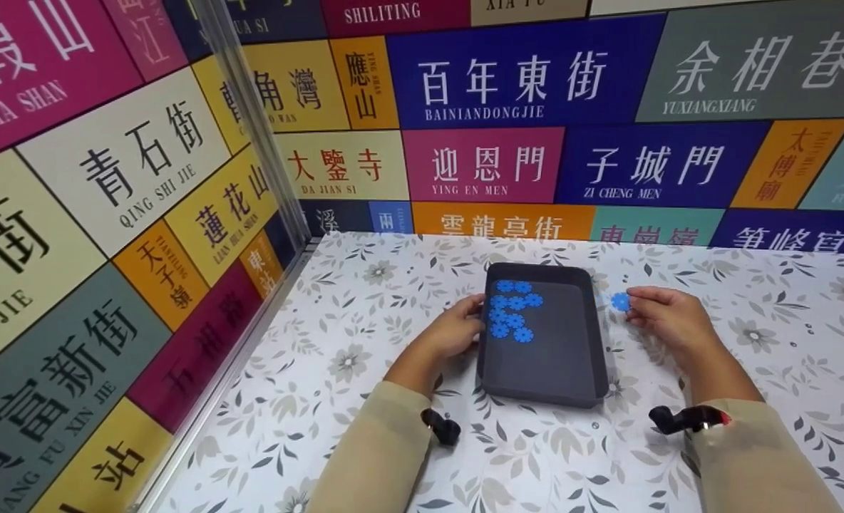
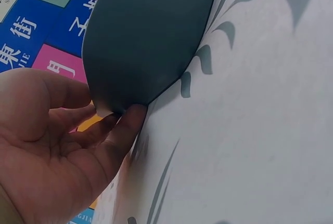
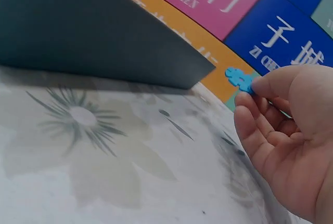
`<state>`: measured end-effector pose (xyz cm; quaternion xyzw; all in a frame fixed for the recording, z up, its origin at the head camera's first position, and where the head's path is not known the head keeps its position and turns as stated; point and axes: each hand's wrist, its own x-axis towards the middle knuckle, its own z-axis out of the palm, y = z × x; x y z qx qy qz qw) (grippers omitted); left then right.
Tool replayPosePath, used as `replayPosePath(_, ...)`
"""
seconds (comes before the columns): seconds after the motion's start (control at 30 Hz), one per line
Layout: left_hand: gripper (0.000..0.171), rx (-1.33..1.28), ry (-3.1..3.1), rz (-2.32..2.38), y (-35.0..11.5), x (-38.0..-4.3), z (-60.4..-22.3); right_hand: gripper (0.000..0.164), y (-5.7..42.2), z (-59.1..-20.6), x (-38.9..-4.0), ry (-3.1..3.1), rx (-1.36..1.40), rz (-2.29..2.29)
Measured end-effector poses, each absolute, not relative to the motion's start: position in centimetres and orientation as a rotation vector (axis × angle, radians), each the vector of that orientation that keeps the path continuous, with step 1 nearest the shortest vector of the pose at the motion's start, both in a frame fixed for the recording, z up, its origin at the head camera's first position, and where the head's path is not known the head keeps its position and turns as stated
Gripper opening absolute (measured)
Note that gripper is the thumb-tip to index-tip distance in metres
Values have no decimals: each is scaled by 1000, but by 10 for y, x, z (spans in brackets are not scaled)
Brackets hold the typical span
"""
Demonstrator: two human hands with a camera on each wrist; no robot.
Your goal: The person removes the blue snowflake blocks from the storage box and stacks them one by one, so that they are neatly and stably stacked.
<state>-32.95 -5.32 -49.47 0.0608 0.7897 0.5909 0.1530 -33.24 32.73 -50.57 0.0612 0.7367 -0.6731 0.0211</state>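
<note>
Several blue flower-shaped pieces [image 1: 515,303] lie in the far left part of the dark tray [image 1: 550,363], which rests on the leaf-patterned worktop [image 1: 265,420]. Your right hand [image 1: 668,317] has its grip narrowed, pinching a single blue piece [image 1: 620,302] just right of the tray, not touching it. Your left hand [image 1: 457,329] holds the tray's left side, thumb and fingers at its edge.

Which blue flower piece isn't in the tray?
The blue flower piece pinched by the right hand, off the dark tray's right side. The other pieces all lie inside the tray, clustered toward its upper left.
</note>
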Motion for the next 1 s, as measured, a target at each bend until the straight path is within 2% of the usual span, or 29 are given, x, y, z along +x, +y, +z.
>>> replayPosePath(0.27, 69, 151, 2270, 1687, -52, -330, -495, 50, 336, -511, -331, 2562, 292, -1794)
replayPosePath(1.0, 61, 200, 2207, 1769, -52, -330, -497, 45, 339, -516, -330, 2815, 290, -1453)
